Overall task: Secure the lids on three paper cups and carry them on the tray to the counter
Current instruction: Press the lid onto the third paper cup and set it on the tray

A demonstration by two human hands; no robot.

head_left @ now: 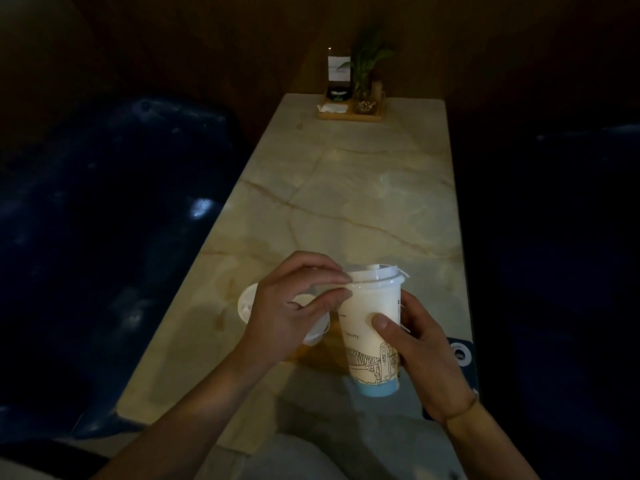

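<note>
Lid being fitted to paper cup [372,327], held above near end of marble table [363,188].

Right hand [426,355] wraps cup wall, thumb on the front, fingers curled behind. Left hand [294,306] pinches rim of white lid [375,273] at cup's left edge, thumb and forefinger closed on it. Cup near-upright, long axis vertical, mouth up, top leaning slightly left; blue band at base, line drawing of a bridge above it. Small print on wall, blurred; not readable. Lid sits atop mouth; whether fully seated, cannot tell. Second lidded cup [249,306] on table just left, partly hidden behind left hand. Far end: wooden tray [349,114] with plant [367,64] and white card [337,65], text illegible.
</note>
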